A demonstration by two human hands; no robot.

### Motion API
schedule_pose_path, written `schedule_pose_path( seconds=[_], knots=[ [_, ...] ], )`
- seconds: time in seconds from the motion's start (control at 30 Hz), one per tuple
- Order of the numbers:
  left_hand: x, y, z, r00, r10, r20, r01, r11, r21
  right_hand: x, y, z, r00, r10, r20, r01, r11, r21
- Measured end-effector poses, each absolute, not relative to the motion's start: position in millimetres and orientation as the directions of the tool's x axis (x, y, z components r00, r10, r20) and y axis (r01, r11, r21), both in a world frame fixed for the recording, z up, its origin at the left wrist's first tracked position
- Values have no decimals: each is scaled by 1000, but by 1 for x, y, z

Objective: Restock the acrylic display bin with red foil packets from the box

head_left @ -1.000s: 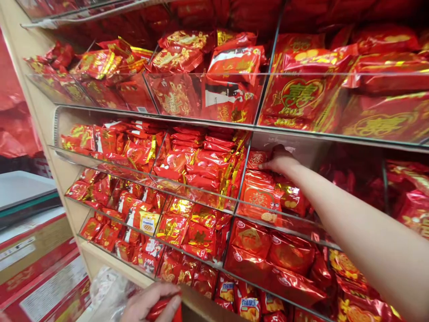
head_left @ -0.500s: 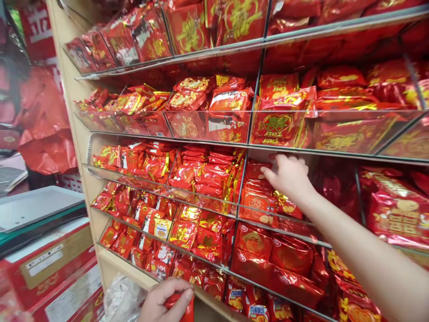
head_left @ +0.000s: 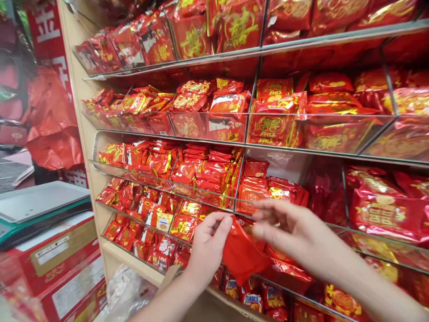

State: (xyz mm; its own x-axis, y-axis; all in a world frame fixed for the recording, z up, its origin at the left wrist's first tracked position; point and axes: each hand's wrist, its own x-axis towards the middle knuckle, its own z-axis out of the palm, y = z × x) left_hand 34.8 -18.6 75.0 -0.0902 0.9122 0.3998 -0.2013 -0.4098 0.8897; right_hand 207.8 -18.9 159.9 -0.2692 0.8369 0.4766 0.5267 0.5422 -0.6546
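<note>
My left hand (head_left: pixel 212 239) pinches the top edge of a plain red packet (head_left: pixel 244 257), which hangs tilted in front of the lower shelves. Just right of it is my right hand (head_left: pixel 284 226), with its fingers stretched towards the packet and a gap between thumb and forefinger. I see nothing held in that hand. Behind both hands, an open-topped compartment contains stacked red and gold snack packets (head_left: pixel 253 190). Pink-red packets (head_left: pixel 382 210) lie in the compartment further right.
Tiered shelves with clear front panels (head_left: pixel 208 190) are filled with small red packets. At the left stand red cartons (head_left: pixel 67 259) with a flat scale-like tray (head_left: pixel 43 199) on top. A crumpled clear plastic bag (head_left: pixel 125 286) lies low beside the shelf. Red bags (head_left: pixel 52 116) hang behind.
My left hand has risen from the bottom edge with the red packet. My right hand has drawn back from the middle compartment and come down beside it. The view has shifted slightly.
</note>
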Motion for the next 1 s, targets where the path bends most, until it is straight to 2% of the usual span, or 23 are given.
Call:
schedule_pose_path(
  seconds=[0.13, 0.2, 0.23, 0.27, 0.33, 0.4, 0.43, 0.47, 0.5, 0.57, 0.63, 0.7, 0.77, 0.8, 0.9, 0.93, 1.0],
  knots=[
    [46, -27, 88, -27, 946, 324, -449, -301, 841, 199, -60, 118, -306, 891, 335, 398, 440, -805],
    [49, -33, 84, 16, 966, 256, -517, -212, 829, 205, -67, 96, -201, 904, 378, 381, 427, -820],
    [50, -37, 80, 41, 973, 227, -530, -171, 830, 209, -69, 86, -117, 882, 457, 414, 462, -784],
    [51, -40, 76, 91, 976, 196, -541, -116, 833, 214, -69, 77, -42, 821, 570, 485, 515, -707],
    [52, -47, 69, 275, 952, 131, -578, 55, 814, 222, -68, 59, -35, 602, 798, 659, 614, -434],
    [54, -51, 63, 452, 887, 93, -597, 224, 770, 225, -69, 43, -178, 426, 887, 725, 666, -175],
    [54, -52, 61, 486, 869, 97, -606, 254, 754, 224, -71, 36, -221, 400, 890, 719, 684, -129],
    [55, -52, 59, 480, 870, 110, -615, 244, 750, 222, -73, 30, -221, 411, 884, 702, 696, -148],
    [55, -52, 57, 454, 882, 126, -621, 211, 755, 220, -76, 25, -179, 450, 875, 678, 701, -221],
    [55, -50, 54, 405, 901, 158, -621, 144, 771, 217, -81, 20, 1, 570, 822, 586, 665, -462],
    [55, -48, 51, 405, 896, 181, -615, 120, 780, 214, -84, 20, 164, 718, 676, 401, 578, -711],
    [56, -47, 49, 435, 878, 199, -596, 115, 795, 211, -83, 20, 233, 847, 479, 150, 455, -878],
    [57, -48, 47, 462, 860, 218, -554, 88, 828, 210, -80, 20, 229, 913, 337, -39, 355, -934],
    [57, -49, 46, 468, 855, 224, -516, 58, 855, 210, -79, 18, 243, 919, 310, -68, 335, -940],
    [55, -50, 44, 496, 835, 236, -257, -119, 959, 214, -78, 13, 294, 886, 359, 87, 349, -933],
    [53, -50, 44, 531, 811, 247, -138, -205, 969, 215, -79, 12, 262, 875, 407, 168, 374, -912],
    [48, -51, 44, 635, 725, 267, 25, -364, 931, 217, -81, 15, 91, 854, 513, 303, 467, -831]
  ],
)
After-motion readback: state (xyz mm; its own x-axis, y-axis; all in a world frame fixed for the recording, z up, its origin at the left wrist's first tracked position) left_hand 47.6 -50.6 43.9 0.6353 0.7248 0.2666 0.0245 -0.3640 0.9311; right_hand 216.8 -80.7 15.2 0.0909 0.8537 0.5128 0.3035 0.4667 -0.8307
